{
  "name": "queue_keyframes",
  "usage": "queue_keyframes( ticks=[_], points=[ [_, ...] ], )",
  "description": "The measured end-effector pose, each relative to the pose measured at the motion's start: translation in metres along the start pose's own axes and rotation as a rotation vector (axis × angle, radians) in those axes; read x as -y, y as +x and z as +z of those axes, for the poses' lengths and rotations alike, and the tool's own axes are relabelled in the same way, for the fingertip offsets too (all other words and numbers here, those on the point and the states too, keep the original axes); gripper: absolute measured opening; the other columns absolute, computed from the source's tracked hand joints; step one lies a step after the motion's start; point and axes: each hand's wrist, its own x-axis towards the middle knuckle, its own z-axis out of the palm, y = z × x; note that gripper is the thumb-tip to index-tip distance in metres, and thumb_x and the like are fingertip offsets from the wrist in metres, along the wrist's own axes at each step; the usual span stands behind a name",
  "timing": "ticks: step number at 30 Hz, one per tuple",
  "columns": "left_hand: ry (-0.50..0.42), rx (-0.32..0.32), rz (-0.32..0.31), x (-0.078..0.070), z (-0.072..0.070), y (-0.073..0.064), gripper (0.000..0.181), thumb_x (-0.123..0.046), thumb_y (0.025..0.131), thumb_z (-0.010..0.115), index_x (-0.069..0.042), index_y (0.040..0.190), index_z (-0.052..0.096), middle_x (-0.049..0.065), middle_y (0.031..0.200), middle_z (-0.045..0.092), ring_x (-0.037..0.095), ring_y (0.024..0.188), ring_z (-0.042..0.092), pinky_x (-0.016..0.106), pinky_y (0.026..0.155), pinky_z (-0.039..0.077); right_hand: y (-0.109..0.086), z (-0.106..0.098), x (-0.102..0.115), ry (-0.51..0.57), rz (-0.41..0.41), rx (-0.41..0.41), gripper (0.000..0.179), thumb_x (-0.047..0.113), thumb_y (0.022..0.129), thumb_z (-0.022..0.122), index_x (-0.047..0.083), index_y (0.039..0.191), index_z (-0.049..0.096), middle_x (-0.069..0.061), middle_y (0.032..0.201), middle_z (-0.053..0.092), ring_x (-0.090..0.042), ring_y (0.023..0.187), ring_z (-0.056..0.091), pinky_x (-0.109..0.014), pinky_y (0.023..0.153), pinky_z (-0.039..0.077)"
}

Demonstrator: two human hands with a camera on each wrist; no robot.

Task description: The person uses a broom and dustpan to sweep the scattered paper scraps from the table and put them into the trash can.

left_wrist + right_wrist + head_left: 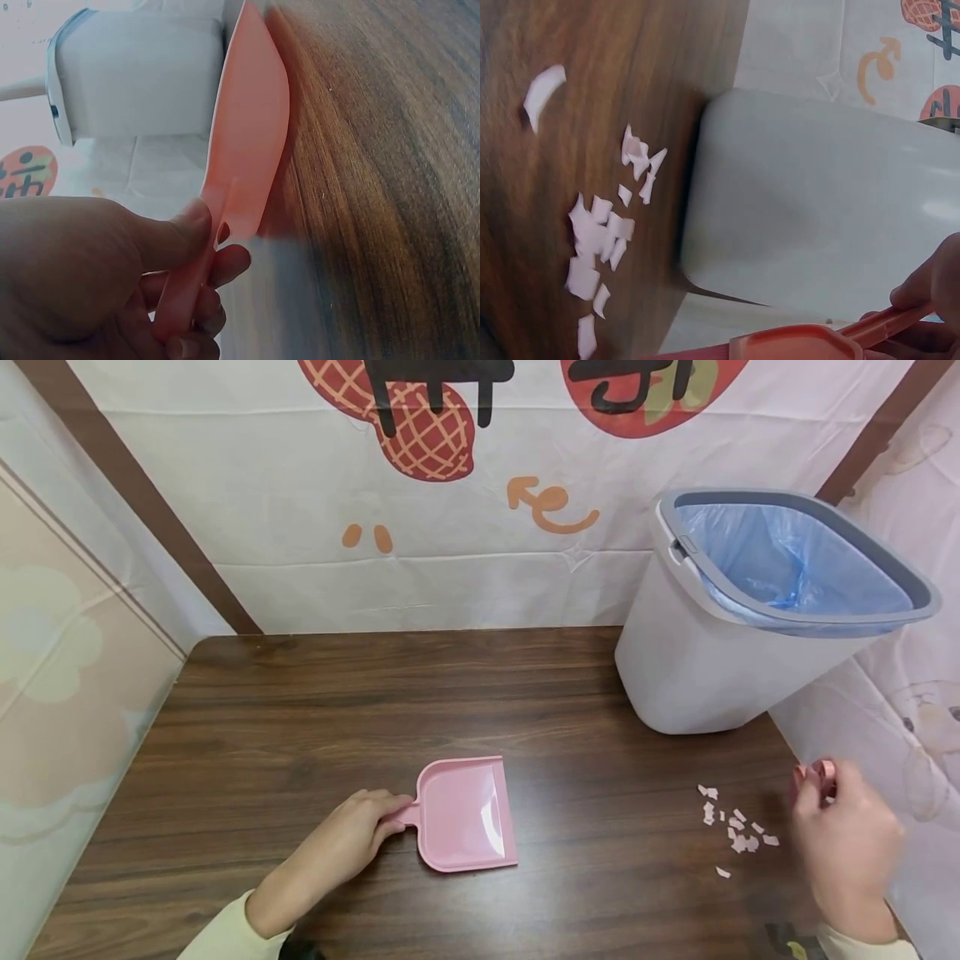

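Note:
My left hand (358,833) grips the handle of a pink dustpan (457,817), whose pan lies low over the table with its straight edge toward the right. In the left wrist view, the thumb and curled fingers wrap the dustpan's handle (184,292). At the right, my right hand (847,847) holds a pink hand brush (795,343) by its handle; its bristles run out of the right wrist view at the bottom. Several small white paper scraps (738,842) lie scattered on the table just left of the right hand.
A white trash bin (686,652) with a grey rim and a blue liner bag (787,560) stands at the table's back right, behind the scraps. Printed cloth (487,585) hangs along the back and sides of the dark wooden table (337,710).

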Motion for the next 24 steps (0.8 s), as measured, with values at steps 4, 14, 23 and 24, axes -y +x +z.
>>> queue_keyframes(
  ticks=[4,14,23,24],
  points=[
    [0.004,0.001,-0.008,0.000,0.000,0.001,0.025,-0.006,0.089,0.076,-0.003,0.114,0.075,0.002,0.100,0.075,0.023,0.094,0.070,0.043,0.086,0.055,-0.005,0.002,0.004,0.026,0.005,0.028,0.021,0.014,0.096,0.056,-0.007,0.093,0.060,-0.035,0.077,0.063,-0.064,0.066,0.054,-0.069,0.055,0.032],
    [0.011,-0.012,-0.011,0.000,0.000,0.000,0.024,-0.005,0.088,0.077,-0.002,0.112,0.075,0.002,0.097,0.074,0.022,0.091,0.069,0.043,0.084,0.056,-0.012,0.010,0.030,0.165,-0.085,0.057,0.013,0.006,0.094,0.061,-0.006,0.092,0.062,-0.029,0.077,0.067,-0.054,0.065,0.062,-0.066,0.058,0.041],
    [0.014,0.002,0.000,-0.001,0.000,0.001,0.024,-0.005,0.089,0.076,-0.001,0.112,0.075,0.002,0.097,0.075,0.022,0.091,0.070,0.042,0.083,0.056,-0.015,0.017,0.057,0.236,-0.165,0.107,0.004,0.000,0.090,0.065,-0.003,0.091,0.062,-0.021,0.078,0.068,-0.040,0.064,0.066,-0.051,0.056,0.045],
    [0.016,0.002,-0.004,-0.001,0.000,0.001,0.024,-0.005,0.088,0.076,-0.001,0.112,0.075,0.002,0.097,0.075,0.022,0.091,0.070,0.042,0.084,0.056,-0.014,0.017,0.058,0.240,-0.172,0.106,0.005,-0.001,0.090,0.066,-0.003,0.092,0.062,-0.021,0.078,0.068,-0.039,0.064,0.066,-0.045,0.056,0.046]
  ],
)
